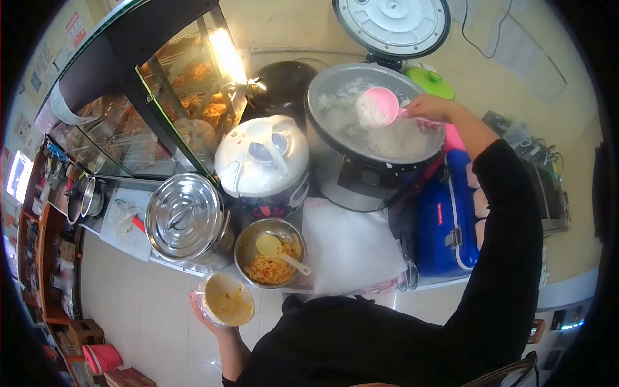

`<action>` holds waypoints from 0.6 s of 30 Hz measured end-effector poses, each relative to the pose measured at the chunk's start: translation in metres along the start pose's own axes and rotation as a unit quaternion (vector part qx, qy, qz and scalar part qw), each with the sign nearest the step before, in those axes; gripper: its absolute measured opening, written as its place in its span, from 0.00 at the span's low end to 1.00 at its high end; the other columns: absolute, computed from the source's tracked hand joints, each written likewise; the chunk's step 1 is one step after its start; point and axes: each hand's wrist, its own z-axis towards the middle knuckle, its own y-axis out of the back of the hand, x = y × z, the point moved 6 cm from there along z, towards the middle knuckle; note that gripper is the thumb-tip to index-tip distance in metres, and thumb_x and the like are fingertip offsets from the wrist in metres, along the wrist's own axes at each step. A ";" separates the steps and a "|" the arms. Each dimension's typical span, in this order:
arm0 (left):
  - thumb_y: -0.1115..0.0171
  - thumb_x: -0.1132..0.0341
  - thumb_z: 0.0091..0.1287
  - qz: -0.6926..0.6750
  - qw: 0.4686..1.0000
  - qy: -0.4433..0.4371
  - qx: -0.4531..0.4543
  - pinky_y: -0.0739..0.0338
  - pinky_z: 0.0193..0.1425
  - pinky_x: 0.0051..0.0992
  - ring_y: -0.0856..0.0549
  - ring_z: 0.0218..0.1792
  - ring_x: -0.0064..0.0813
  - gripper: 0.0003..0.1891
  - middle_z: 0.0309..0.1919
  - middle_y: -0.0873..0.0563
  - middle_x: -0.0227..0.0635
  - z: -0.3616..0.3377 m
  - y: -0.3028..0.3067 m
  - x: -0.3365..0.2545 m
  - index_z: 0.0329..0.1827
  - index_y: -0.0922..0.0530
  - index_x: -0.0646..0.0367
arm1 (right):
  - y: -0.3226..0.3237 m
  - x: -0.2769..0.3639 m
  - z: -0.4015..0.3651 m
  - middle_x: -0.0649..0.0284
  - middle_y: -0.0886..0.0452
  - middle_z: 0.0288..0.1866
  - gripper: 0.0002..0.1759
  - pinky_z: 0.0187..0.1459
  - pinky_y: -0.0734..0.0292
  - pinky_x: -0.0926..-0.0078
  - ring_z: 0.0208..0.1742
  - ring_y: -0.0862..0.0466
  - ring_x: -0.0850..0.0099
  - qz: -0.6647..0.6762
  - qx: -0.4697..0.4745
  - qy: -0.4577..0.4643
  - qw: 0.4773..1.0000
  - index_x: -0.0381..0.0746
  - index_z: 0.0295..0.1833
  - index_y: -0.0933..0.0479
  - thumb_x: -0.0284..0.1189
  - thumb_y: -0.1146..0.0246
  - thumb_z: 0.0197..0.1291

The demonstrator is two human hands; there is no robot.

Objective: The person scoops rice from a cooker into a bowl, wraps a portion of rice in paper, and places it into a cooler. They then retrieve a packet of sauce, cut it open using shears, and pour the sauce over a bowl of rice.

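Observation:
My right hand [425, 108] is closed round the handle of a pink scoop [385, 103], held over a large open rice cooker [345, 164]. White rice [369, 115] sits in the scoop, and steaming rice lies in the pot below. Lower left, my left hand [205, 315] grips a round bowl [227, 300], apparently wrapped in clear plastic, with its orange-stained inside facing up. Near that bowl stands a metal bowl [240, 263] of orange-coloured food [267, 267], a pale yellow spoon [271, 246] resting in it. Most of the left fingers are hidden behind the bowl.
A white-lidded cooker [261, 158] and a steel pot [184, 219] stand beside the metal bowl. A stack of white plastic bags [348, 248] lies in front of the rice cooker. At right is a blue cooler box [445, 219]; a lit glass food cabinet [187, 97] rises at left.

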 end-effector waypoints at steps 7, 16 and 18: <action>0.62 0.55 0.71 -0.034 0.999 0.011 0.033 0.21 0.46 0.31 0.19 0.40 0.29 0.14 0.38 0.21 0.34 0.012 -0.007 -0.004 0.40 0.30 0.54 | 0.001 -0.008 -0.043 0.70 0.31 0.18 0.13 0.15 0.39 0.79 0.15 0.33 0.81 0.039 -0.096 -0.091 0.991 0.40 0.31 0.24 0.39 0.40 0.60; 0.62 0.56 0.72 -0.049 0.997 0.015 0.055 0.21 0.46 0.32 0.18 0.41 0.30 0.14 0.39 0.20 0.35 0.037 0.014 -0.006 0.40 0.29 0.54 | -0.022 -0.004 -0.075 0.75 0.33 0.20 0.12 0.14 0.44 0.88 0.15 0.37 0.87 0.241 -0.078 -0.111 0.961 0.45 0.36 0.27 0.42 0.40 0.60; 0.62 0.56 0.72 -0.027 0.996 -0.009 0.090 0.21 0.47 0.33 0.18 0.41 0.31 0.15 0.39 0.20 0.36 0.040 0.014 -0.010 0.40 0.29 0.55 | -0.025 0.001 -0.081 0.75 0.33 0.21 0.13 0.14 0.46 0.89 0.15 0.38 0.87 0.265 -0.085 -0.101 0.955 0.45 0.37 0.27 0.43 0.40 0.60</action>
